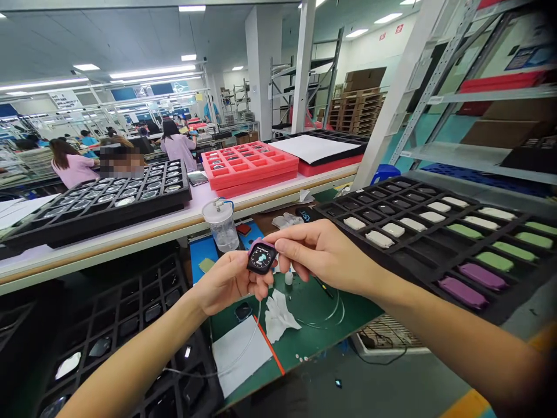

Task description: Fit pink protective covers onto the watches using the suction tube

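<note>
My left hand holds a square smartwatch with a lit dial and a purple rim, its strap not visible. The thumb and fingers of my right hand are closed at the watch's upper right edge. Below them, on the green mat, lie a crumpled white tissue, a dark watch-like piece and a sheet of white paper beside a thin red strip. A clear tube runs past the left hand. Behind the watch stands a clear lidded jar.
At right, a black tray holds black, white, green and purple pieces. Another black tray lies lower left. On the raised shelf sit a tray of round-cornered pieces and red foam trays. Co-workers are far back.
</note>
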{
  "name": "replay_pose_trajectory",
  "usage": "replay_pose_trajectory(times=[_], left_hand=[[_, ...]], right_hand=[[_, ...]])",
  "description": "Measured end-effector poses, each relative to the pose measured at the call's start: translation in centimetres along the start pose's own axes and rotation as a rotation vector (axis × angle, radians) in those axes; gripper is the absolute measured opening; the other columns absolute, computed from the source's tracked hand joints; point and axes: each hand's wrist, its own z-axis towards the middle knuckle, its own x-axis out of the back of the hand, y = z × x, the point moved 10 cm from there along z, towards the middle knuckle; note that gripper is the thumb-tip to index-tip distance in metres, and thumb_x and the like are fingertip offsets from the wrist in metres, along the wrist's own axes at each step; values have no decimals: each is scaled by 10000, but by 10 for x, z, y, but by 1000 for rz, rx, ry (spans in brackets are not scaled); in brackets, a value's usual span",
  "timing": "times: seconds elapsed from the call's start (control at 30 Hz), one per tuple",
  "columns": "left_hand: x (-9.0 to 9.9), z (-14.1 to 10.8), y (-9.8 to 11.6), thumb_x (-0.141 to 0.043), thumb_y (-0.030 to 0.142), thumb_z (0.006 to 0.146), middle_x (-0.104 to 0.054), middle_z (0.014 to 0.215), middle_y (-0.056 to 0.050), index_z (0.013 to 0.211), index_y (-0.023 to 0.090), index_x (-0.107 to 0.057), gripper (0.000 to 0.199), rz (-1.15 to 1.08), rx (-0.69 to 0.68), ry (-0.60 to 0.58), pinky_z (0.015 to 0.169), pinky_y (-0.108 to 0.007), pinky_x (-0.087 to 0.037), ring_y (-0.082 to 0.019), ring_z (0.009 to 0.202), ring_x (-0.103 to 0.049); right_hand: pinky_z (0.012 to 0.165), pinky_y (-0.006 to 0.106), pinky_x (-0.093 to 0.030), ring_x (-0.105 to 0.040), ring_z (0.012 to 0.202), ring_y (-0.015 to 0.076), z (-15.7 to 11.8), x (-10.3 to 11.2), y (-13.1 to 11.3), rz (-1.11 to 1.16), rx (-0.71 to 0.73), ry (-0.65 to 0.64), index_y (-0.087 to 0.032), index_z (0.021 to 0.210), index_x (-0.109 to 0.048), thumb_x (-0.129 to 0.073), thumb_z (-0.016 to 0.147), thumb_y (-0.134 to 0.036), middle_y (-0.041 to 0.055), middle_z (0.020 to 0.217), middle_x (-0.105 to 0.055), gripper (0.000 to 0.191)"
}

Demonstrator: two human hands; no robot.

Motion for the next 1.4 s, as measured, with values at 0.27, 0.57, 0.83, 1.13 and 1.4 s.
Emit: replay_pose_trajectory(times=[0.27,0.57,0.83,1.13,1.4], left_hand=[[4,0,7,-928,479,743,-741,952,-91,1022,159,-783,447,133,-98,133,670,-252,-563,-158,758,-679],[18,-12,-7,-940,439,728,-740,1005,-75,1088,209,-794,452,210,-94,225,718,-288,-563,-183,822,-688],[54,-87,-74,-872,454,807,-742,978,-93,1061,210,-829,355,-62,-40,490,651,-265,-560,-166,749,-662],[45,-90,-131,-797,441,891,-754,860,-111,1094,94,-808,401,-360,-51,615,637,-246,-565,-155,668,-671],[74,-113,-116,-677,323,934,-748,836,-108,1024,73,-801,294,-395,-182,819,619,-224,-558,-137,625,-647]], right_hand=[[483,247,-453,-584,519,113,-1,3,8,-25,-1,15,-217,1140,-803,-646,944,-412,18,741,-728,318],[656,339,-512,-676,705,208,-36,24,50,-364,-34,226,-304,1283,-743,-608,974,-424,41,931,-783,358],[862,366,-534,-753,1024,293,-89,67,235,-879,-647,291,-246,1110,-771,-551,990,-292,95,1121,-815,255],[898,427,-530,-725,1159,396,-70,67,263,-1052,-957,280,-63,1246,-704,-540,1018,-298,281,1310,-691,366],[743,306,-481,-765,975,272,-96,-83,214,-887,-640,-146,-219,1024,-766,-531,1029,-346,102,1079,-808,267]])
